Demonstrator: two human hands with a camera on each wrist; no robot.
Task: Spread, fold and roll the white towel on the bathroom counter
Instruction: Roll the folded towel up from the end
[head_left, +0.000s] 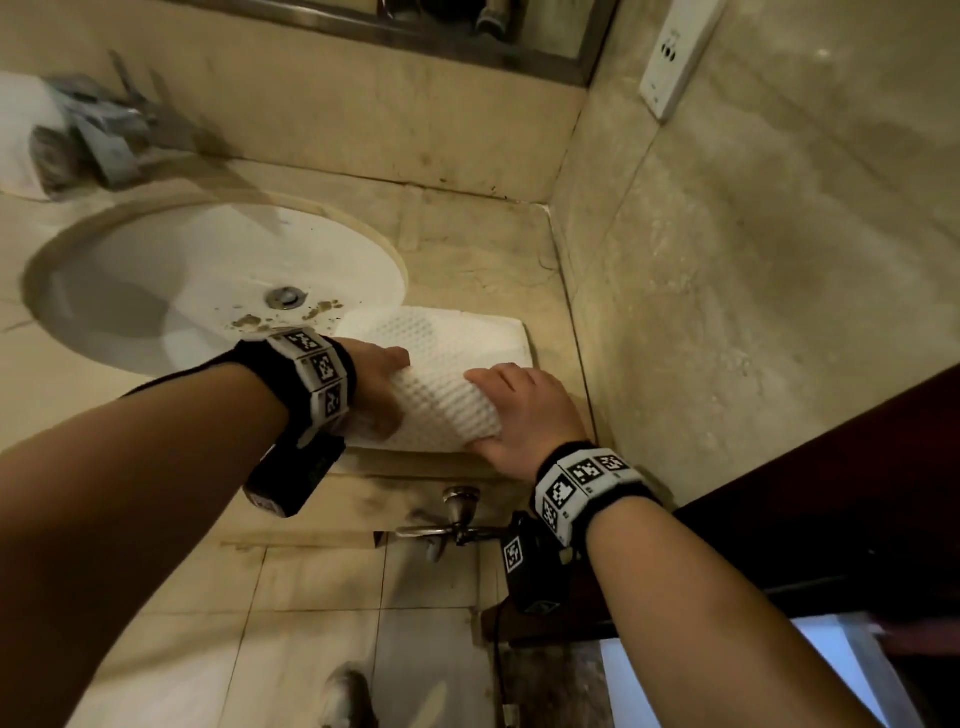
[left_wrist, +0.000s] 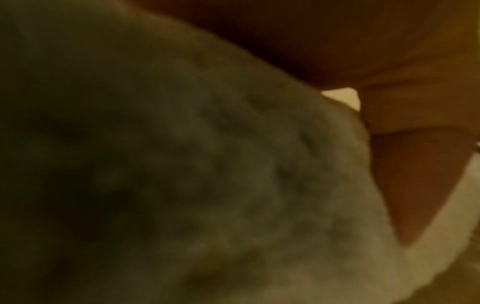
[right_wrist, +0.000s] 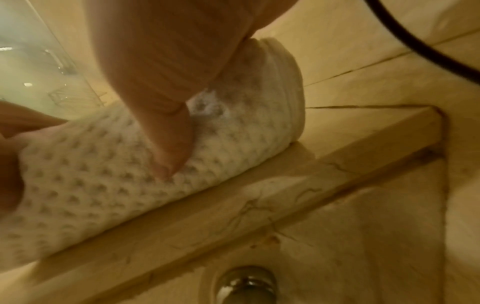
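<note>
While head view hides it, right wrist shows towel (right_wrist: 103, 185) roll's layered end.

Dim, blurred close-up; frame largely filled by the waffle-textured white towel (left_wrist: 233, 174); fingers (left_wrist: 415, 174) of the left hand (left_wrist: 389, 61) seen pressed against its upper right edge

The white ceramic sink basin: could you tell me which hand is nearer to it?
Left. The left hand grips the white waffle towel right beside the sink basin; the right hand holds its far end.

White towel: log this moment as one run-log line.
stage: rolling | white towel: part rolled, far end flat on counter | left hand: gripping roll | right hand: gripping roll
</note>
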